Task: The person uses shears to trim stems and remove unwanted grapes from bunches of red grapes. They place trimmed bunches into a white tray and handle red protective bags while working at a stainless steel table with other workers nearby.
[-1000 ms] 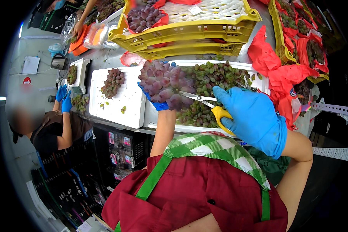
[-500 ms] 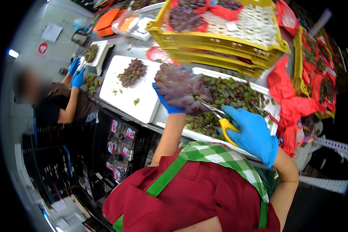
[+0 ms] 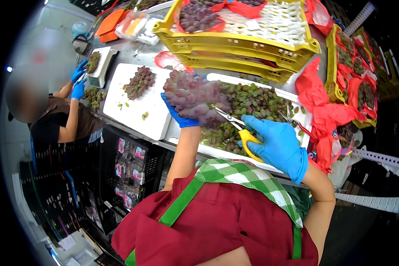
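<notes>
Right blue-gloved hand (image 3: 278,144) gripping yellow-handled metal scissors (image 3: 244,137), blades at right edge of purple grape bunch (image 3: 191,94), presumably reaching between berries. Left blue-gloved hand (image 3: 181,116) cupping bunch from beneath, likely for support, over white rectangular tray (image 3: 306,116) of green-purple grapes (image 3: 252,98). Stacked yellow plastic crates (image 3: 235,44) beyond.

The scene is viewed steeply downward from the wearer's head; the red shirt (image 3: 199,221) is shown close at bottom centre, the table (image 3: 133,54) farther off above.

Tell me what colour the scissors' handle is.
The scissors' handle in the right hand is yellow; the head view shows it best.
</notes>
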A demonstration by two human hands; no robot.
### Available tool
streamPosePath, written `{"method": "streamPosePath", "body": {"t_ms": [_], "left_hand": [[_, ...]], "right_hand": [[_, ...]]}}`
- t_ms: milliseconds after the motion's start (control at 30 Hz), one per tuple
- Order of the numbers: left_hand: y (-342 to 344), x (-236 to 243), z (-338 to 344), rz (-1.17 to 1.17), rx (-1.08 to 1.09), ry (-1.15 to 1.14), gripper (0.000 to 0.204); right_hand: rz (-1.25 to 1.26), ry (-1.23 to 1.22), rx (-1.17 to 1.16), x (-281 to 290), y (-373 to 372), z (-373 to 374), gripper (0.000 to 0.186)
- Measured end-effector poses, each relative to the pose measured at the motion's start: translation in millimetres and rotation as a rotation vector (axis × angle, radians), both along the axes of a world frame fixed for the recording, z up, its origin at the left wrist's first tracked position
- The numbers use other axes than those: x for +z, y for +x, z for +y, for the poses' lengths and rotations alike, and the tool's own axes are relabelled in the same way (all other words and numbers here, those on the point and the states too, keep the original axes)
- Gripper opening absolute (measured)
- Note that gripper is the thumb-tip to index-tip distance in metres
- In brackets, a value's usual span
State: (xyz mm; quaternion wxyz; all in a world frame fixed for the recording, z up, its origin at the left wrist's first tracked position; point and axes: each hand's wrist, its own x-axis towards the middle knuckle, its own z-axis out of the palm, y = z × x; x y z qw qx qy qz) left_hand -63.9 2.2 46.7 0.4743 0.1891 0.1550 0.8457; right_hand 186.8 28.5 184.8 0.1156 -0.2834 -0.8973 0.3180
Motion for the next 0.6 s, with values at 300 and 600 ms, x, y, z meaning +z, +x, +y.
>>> {"method": "streamPosePath", "body": {"t_ms": [300, 600], "left_hand": [[10, 15, 12, -0.002, 0.055, -0.113, 0.03], [24, 30, 8, 0.08, 0.017, -0.081, 0.026]], "right_hand": [[0.028, 0.051, -0.047, -18, 11, -4, 0.052], [-0.018, 0.076, -0.032, -9, 13, 3, 0.047]]}}
